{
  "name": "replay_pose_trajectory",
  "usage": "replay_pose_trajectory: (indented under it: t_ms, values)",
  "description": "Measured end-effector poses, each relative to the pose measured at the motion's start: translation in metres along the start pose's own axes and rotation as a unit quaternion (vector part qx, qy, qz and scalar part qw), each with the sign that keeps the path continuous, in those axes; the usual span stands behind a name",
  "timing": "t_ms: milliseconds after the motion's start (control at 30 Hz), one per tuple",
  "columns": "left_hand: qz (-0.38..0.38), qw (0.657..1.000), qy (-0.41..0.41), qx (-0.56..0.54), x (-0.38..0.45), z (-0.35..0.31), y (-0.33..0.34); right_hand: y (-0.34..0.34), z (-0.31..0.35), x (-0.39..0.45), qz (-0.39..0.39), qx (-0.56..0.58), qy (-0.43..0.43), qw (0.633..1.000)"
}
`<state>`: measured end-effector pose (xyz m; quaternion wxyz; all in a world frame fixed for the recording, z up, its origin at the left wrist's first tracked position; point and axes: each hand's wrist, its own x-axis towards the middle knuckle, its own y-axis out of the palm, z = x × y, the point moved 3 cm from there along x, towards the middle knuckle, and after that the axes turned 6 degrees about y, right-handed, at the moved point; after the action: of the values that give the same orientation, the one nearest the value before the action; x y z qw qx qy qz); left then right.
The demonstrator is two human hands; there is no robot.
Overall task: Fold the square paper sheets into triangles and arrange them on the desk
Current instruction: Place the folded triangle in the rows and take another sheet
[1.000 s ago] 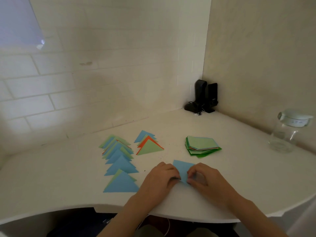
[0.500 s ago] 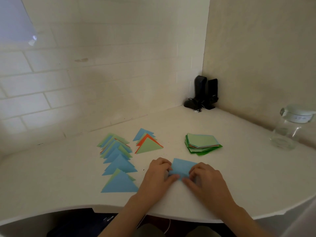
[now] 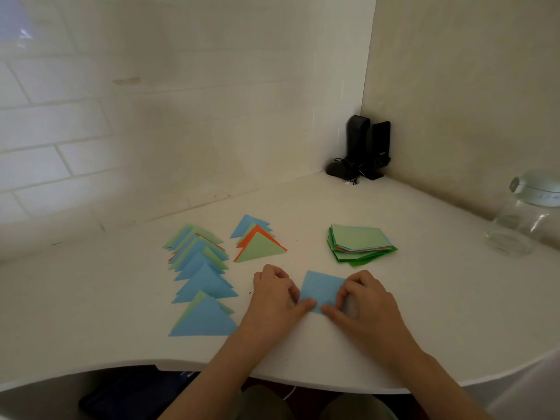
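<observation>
Blue sheet (image 3: 321, 291) btwn both grips

Bare desk (image 3: 91, 298) left; triangle rows (image 3: 200, 277), paper stack (image 3: 360, 244) block ahead.

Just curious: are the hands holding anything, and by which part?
Both hold the blue paper sheet at its near corner: left hand on its left, right hand on its right.

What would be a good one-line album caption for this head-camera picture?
Both hands, left hand and right hand, pinch a blue paper sheet beside rows of folded triangles.
</observation>
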<state>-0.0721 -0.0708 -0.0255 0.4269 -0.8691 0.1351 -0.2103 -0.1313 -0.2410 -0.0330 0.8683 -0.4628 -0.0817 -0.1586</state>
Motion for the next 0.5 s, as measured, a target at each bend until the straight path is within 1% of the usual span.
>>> replay_pose_trajectory:
  t_ms: [100,333,433,500]
  values:
    - [0.002,1.000,0.002,-0.007,-0.001,0.002,-0.001,-0.003,-0.003,0.002,0.022,0.035,0.004,0.999]
    - [0.001,0.998,0.000,-0.067,0.000,0.008,-0.006,-0.007,-0.006,0.002,0.069,0.089,0.007,0.994]
    - [-0.004,0.998,0.004,-0.070,-0.002,0.007,-0.009,-0.010,-0.008,0.001,0.089,0.118,0.013,0.989]
    - [-0.024,0.999,0.022,-0.041,-0.006,0.000,-0.008,-0.012,-0.009,0.000,0.088,0.123,0.019,0.988]
